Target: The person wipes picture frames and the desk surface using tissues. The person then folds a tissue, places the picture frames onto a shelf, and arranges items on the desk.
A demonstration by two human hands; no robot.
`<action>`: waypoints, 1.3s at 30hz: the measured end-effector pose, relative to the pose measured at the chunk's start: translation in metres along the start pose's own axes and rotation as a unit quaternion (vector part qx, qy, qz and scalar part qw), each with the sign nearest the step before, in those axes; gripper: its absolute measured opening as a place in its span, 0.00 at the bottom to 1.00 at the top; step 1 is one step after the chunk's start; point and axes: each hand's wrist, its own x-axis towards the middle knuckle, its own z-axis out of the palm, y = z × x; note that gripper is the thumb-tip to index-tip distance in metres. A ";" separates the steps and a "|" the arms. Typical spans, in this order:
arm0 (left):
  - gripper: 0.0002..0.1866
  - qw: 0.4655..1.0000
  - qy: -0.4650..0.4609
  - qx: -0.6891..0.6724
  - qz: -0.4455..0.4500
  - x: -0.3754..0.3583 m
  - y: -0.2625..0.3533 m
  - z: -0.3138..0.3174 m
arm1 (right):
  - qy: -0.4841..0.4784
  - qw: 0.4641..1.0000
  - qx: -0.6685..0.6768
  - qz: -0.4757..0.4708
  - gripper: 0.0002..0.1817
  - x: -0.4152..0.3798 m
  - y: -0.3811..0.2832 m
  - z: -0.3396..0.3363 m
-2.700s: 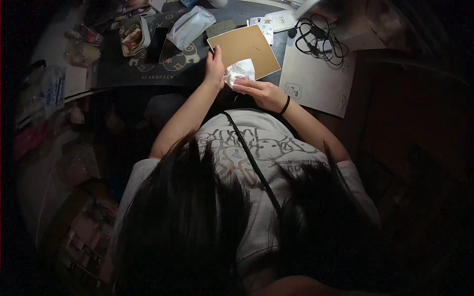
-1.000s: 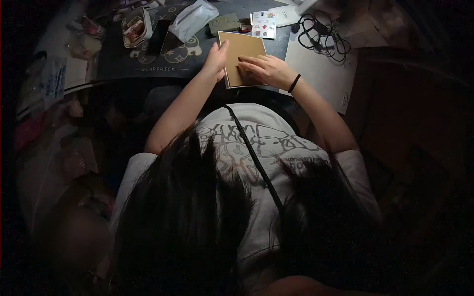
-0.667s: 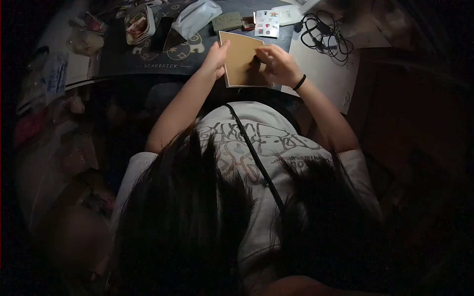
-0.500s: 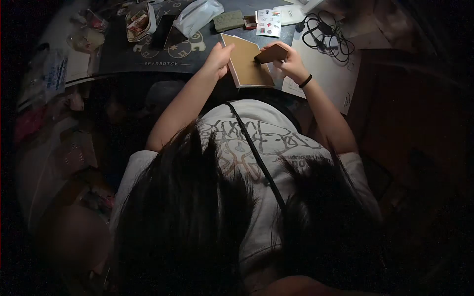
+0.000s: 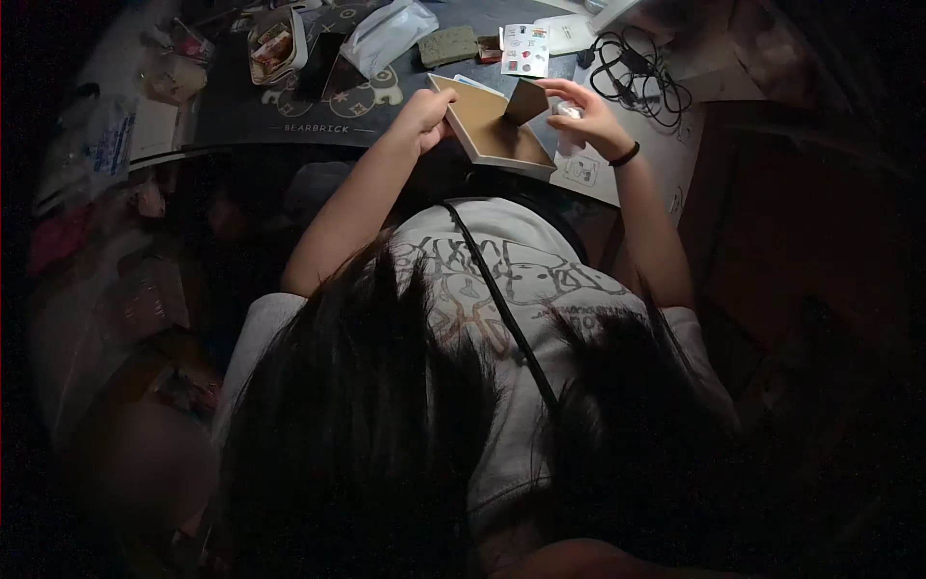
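Observation:
My left hand (image 5: 422, 121) grips the left edge of a picture frame (image 5: 482, 130), thumb on top. The frame's brown back faces up, with a pale rim around it. From the back rises a brown stand flap (image 5: 526, 103), tilted away from the panel. My right hand (image 5: 593, 118) is beside the flap, its fingertips close to the flap's upper right edge; whether they touch cannot be made out. A crumpled white wad (image 5: 569, 133), like tissue, is held between its thumb and fingers.
On the dark desk mat (image 5: 231, 106) are a white pouch (image 5: 275, 48), a plastic bag (image 5: 391, 34), a greenish block (image 5: 448, 45) and a sticker sheet (image 5: 525, 50). A coiled black cable (image 5: 637, 77) lies at right over white paper. The desk edge runs below the frame.
The frame has turned and tilted, its lower edge now further right. My right hand has moved right and loosened from the stand flap, which now stands more upright. The white wad shows more clearly.

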 end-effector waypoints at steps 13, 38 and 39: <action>0.16 0.960 -0.240 -0.089 -0.118 -0.007 0.029 -0.004 | 0.137 0.939 -0.299 -0.096 0.33 -0.057 -0.088 -0.009; 0.39 0.842 -0.307 0.148 0.418 -0.046 0.108 0.056 | 0.126 0.923 -0.341 -0.129 0.11 -0.016 -0.176 -0.096; 0.39 0.820 -0.347 0.168 0.423 -0.044 0.107 0.058 | 0.127 0.925 -0.337 -0.122 0.11 -0.011 -0.164 -0.106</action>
